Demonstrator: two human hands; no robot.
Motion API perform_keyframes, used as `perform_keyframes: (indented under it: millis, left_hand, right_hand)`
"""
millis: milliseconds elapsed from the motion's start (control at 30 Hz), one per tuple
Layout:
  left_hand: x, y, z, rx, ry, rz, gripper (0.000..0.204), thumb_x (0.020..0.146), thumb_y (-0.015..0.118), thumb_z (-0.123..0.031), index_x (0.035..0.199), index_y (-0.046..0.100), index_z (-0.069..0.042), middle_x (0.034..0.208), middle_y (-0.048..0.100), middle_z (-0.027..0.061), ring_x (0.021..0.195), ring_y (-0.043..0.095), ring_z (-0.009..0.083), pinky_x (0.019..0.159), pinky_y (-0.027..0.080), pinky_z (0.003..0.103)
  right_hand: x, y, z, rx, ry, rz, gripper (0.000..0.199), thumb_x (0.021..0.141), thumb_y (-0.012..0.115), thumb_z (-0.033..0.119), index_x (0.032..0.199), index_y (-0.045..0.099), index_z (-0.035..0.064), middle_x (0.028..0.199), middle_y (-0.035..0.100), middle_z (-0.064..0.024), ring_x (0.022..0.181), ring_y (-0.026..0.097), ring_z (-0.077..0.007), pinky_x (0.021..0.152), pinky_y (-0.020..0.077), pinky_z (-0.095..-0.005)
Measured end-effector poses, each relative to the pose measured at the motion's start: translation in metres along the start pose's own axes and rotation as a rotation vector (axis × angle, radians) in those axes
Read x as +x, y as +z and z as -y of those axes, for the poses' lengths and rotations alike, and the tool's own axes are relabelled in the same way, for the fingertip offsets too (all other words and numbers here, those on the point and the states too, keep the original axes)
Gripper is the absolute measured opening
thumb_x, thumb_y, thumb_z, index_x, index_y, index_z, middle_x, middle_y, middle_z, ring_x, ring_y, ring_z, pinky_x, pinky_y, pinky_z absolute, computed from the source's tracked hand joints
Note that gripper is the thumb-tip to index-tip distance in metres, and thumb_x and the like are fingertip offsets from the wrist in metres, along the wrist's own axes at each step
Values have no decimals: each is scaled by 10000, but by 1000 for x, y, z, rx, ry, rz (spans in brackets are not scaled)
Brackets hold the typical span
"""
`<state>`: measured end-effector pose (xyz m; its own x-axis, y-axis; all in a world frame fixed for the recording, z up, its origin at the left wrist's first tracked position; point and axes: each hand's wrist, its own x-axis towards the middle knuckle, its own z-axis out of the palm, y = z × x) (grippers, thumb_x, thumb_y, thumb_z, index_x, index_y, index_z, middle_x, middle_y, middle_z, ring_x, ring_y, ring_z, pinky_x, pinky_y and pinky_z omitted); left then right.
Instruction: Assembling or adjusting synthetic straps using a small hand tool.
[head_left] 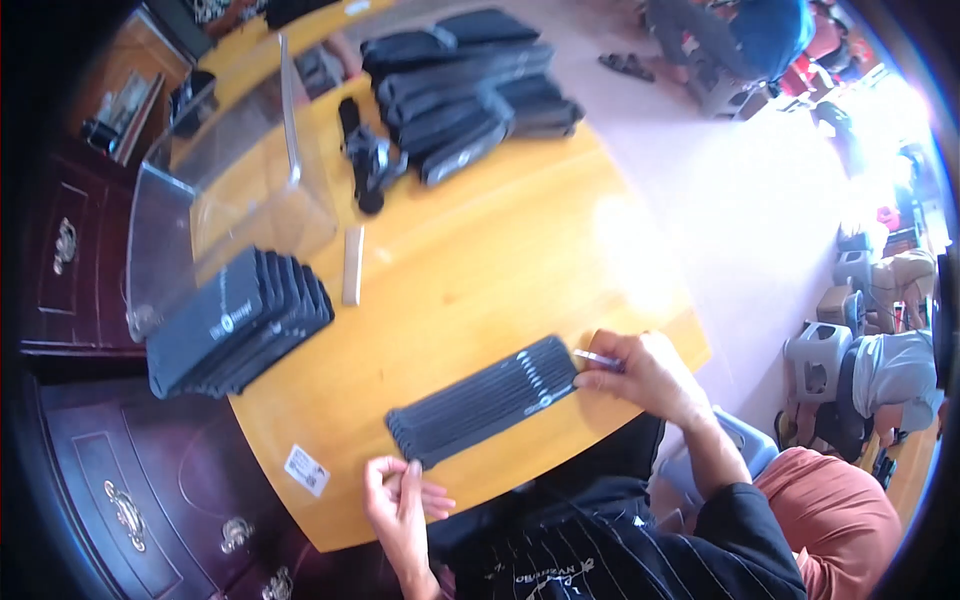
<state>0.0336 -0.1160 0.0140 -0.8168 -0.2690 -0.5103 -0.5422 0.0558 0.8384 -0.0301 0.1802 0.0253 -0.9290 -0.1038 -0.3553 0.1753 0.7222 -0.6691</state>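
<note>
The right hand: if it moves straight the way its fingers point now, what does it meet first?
The right hand points left, holding a small thin silvery piece just beside the fanned row of dark flat pouches. It would probably meet that row's near end first; whether they already touch is unclear.

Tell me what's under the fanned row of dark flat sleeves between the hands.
The fanned row of sleeves lies directly on the yellow wooden table. Each sleeve overlaps the next, so most faces are covered; anything beneath them is hidden.
</note>
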Motion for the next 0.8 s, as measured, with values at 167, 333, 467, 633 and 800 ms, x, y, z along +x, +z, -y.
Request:
perform_keyframes:
  millis: [167,333,467,633,800]
  left_hand:
    - [-29,10,2,30,252,-90,120,946,533,-102,996,477,-9,758,613,146,574,620,163,459,467,225]
    - [-6,34,-17,963,988,-11,468,982,428,-365,1317,475,-41,1419,412,182,1360,265,429,1113,189,537]
    - [19,41,-20,1287,861,54,588,982,327,-478,1404,390,-75,1504,285,160,1404,151,426,1124,152,541]
    - [24,45,-19,1310,834,50,592,983,308,-483,1430,347,-97,1506,259,188,1389,196,433,1116,180,543]
    - [24,45,-17,1304,855,64,593,984,304,-480,1430,342,-91,1505,254,197,1383,209,436,1110,192,544]
  right_hand:
    - [-30,-12,19,47,-123,-28,360,882,645,374,783,643,28,562,571,-99,507,619,-177,497,459,-308]
    - [-4,3,26,62,-108,258,410,867,641,435,770,678,39,579,630,-42,577,664,-146,548,499,-275]
    - [14,-2,29,-4,-16,401,458,845,638,502,748,709,59,616,670,-6,604,671,-120,570,512,-253]
    - [21,-11,35,235,173,523,427,829,657,499,750,716,84,661,689,-19,627,678,-119,612,525,-243]
    - [24,-10,24,299,186,548,382,812,703,445,792,728,64,692,700,-41,639,683,-121,622,538,-240]
